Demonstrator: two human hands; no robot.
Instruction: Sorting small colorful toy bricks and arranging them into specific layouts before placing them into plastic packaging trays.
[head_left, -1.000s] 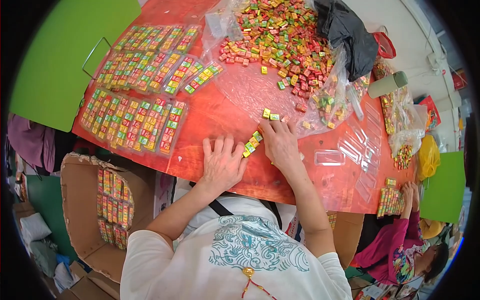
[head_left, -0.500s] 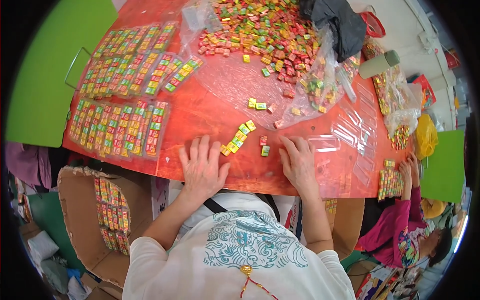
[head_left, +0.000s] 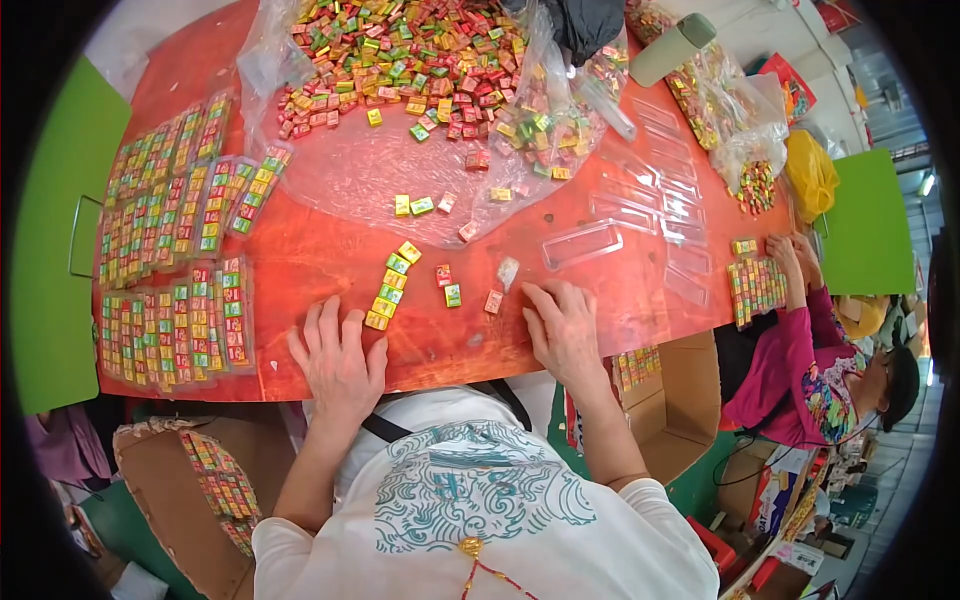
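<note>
My left hand (head_left: 340, 362) rests on the red table near its front edge, fingers spread and holding nothing. Just beyond its fingertips, a slanting column of small yellow and green boxes (head_left: 391, 286) lies end to end. To the right are a loose red box (head_left: 443, 274) and a green box (head_left: 453, 295). My right hand (head_left: 563, 332) lies on the table with fingers apart and slightly bent, nothing visible in them. Left of its fingertips sit a red box (head_left: 494, 301) and a pale, clear-looking piece (head_left: 508, 272), too blurred to name.
A big heap of small coloured boxes (head_left: 400, 60) lies on plastic film at the back. Filled clear trays (head_left: 235, 315) stand in rows at left; an unfilled clear tray (head_left: 583, 243) lies right. A co-worker's hands (head_left: 792, 262) are at far right. Cardboard boxes (head_left: 160, 490) stand below.
The view has shifted, so the table appears further left. My left hand is now apart from the column's near end. The red box and pale piece now show beside my right fingertips.
</note>
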